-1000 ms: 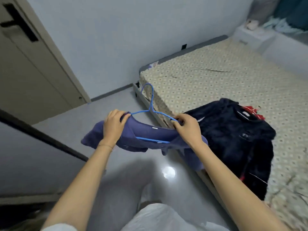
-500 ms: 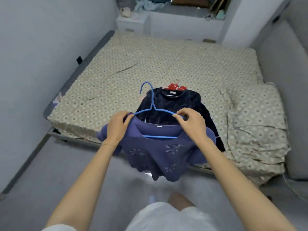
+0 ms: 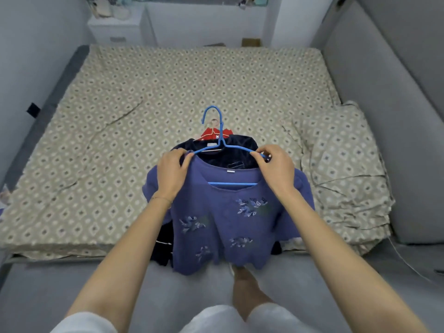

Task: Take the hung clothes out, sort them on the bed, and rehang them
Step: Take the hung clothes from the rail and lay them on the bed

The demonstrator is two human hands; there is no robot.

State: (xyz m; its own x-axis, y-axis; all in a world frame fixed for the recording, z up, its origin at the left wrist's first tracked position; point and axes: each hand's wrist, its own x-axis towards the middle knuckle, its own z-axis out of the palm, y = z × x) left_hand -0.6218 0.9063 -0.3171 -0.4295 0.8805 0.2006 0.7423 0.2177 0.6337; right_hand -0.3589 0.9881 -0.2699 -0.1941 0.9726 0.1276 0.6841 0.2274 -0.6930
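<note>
nearest the camera, white shorts [image 3: 216,318] and a bare leg [image 3: 245,287] are seen above the grey floor [image 3: 60,292]. both forearms are extended forward. a blue-violet top [image 3: 230,227] with embroidered flowers is held up at the near edge of the bed [image 3: 134,97], on a blue wire hanger [image 3: 219,140] whose hook is pointed away from the person. the left hand [image 3: 171,175] is curled round the left shoulder of the top, and the fabric is pinched at the hanger arm. the right hand [image 3: 276,170] is closed likewise on the right shoulder and hanger arm. behind the top, a dark navy garment [image 3: 240,152] is laid on the patterned sheet, and a red garment [image 3: 212,133] is partly shown beyond its collar. folded bedding [image 3: 343,169] in the same pattern is placed at the right side. a white nightstand [image 3: 115,27] is located beyond the far left corner.
</note>
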